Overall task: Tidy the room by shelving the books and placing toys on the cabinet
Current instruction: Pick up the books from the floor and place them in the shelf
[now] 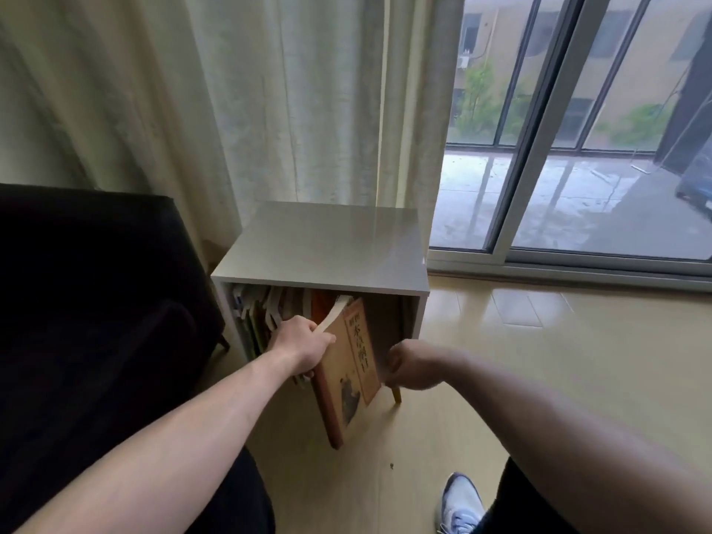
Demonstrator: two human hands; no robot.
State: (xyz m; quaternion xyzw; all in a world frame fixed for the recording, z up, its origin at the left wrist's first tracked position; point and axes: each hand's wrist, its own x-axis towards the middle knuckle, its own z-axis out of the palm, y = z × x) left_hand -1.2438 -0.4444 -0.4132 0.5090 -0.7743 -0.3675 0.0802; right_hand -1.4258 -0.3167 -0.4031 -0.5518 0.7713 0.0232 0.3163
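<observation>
Nearest the camera, at the bottom edge, a pale sneaker (462,502) rests on the light wood floor (539,360), with dark trouser legs on either side of it. Two bare forearms reach forward from there toward the open front of a small white cabinet (323,248).

Between the arms an orange-brown book (346,375) with dark characters down its cover is tilted, its top corner just inside the cabinet's opening and its lower end hanging out in front, above the floor. The left hand (300,344) is closed around the book's upper left edge, thumb across the cover and fingers wrapped behind the page block. The right hand (408,366) sits at the book's right edge with its fingers curled in; whether it actually pinches the cover or only touches it cannot be told from this angle.

Inside the cabinet, to the left of the held book, a row of shelved books (266,314) leans against the left wall, while the right part of the compartment is dark and open. One wooden cabinet leg (396,395) shows below the right hand. A black sofa (88,302) stands just beside the cabinet on the left.

Behind it hang pale curtains (231,102), and to the right a sliding glass door (578,129) looks onto a wet balcony.
</observation>
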